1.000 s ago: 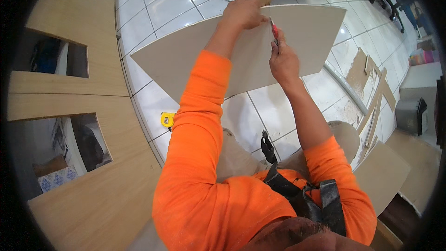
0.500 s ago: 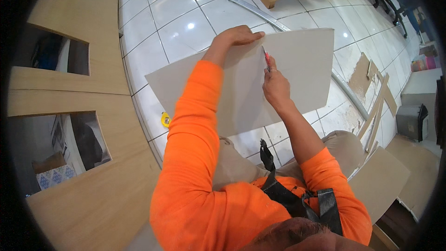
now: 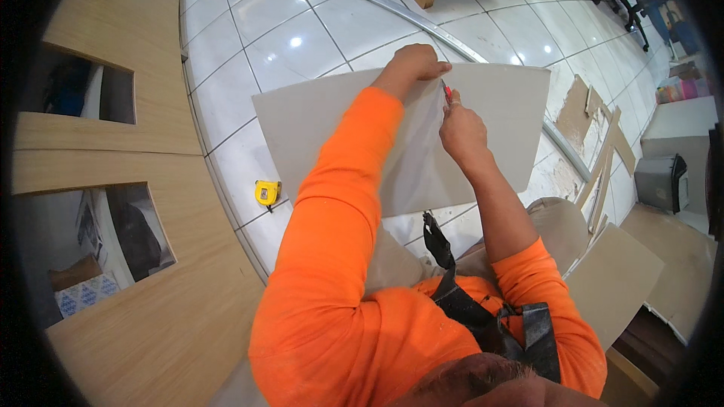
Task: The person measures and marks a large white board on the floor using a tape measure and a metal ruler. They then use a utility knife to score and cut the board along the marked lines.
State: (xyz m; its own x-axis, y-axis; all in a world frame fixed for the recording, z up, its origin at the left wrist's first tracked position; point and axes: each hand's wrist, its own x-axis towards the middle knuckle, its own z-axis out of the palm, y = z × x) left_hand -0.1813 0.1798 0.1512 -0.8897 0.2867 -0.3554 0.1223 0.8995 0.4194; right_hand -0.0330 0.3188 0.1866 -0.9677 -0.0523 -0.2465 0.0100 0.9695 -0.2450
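A grey sheet of plasterboard (image 3: 339,136) lies tilted across the white tiled floor in front of me. My left hand (image 3: 416,65) grips its far edge, fingers curled over that edge and thumb pointing right. Just below and right of it, my right hand (image 3: 463,133) is closed around a red utility knife (image 3: 448,93). The knife's tip points at the board close to its far edge, near my left thumb. Whether the blade bites into the surface is too small to tell.
A yellow tape measure (image 3: 267,193) sits on the floor left of the board. Behind runs a long metal channel (image 3: 422,24). Board offcuts (image 3: 611,158) lie at right, near a grey bin (image 3: 661,183). A wooden cabinet (image 3: 151,271) lines the left side.
The board has shifted and turned slightly, its left corner moving right and up. Both hands have moved a little to the right with it. More of the tape measure shows.
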